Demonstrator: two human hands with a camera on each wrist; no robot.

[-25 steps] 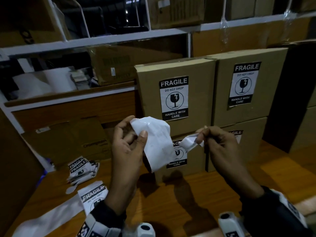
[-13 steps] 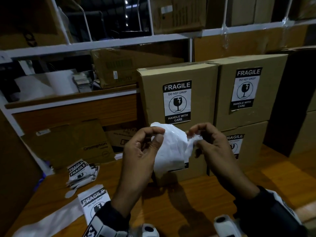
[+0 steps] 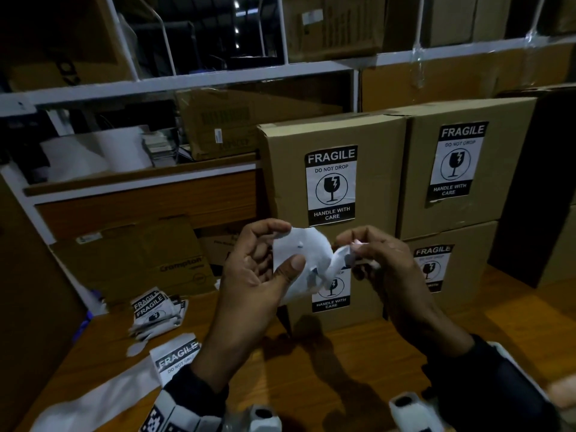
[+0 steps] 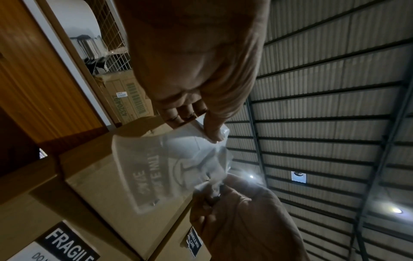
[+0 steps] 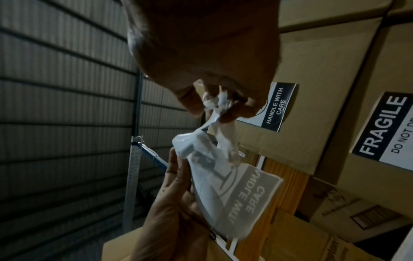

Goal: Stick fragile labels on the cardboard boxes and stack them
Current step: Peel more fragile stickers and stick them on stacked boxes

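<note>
1. A stack of spare labels (image 3: 157, 310) is lying at the left of the wooden table (image 3: 343, 363), with one loose label (image 3: 174, 358) and a white strip of backing paper (image 3: 93, 397) lying nearer the camera.
2. The left hand (image 3: 258, 275) is gripping a crumpled label (image 3: 299, 260) above the table, thumb pressing its near face and fingers curling behind; mirrored print is showing through the sheet in the wrist views.
3. The right hand (image 3: 380, 263) is pinching the label's twisted corner (image 3: 346, 255) between thumb and fingertips.
4. Behind the hands, four cardboard boxes are standing two by two on the table: the upper left box (image 3: 330, 169) and upper right box (image 3: 464, 163) are sitting on a lower left box (image 3: 367, 294) and lower right box (image 3: 461, 263), each already wearing a FRAGILE sticker.
</note>
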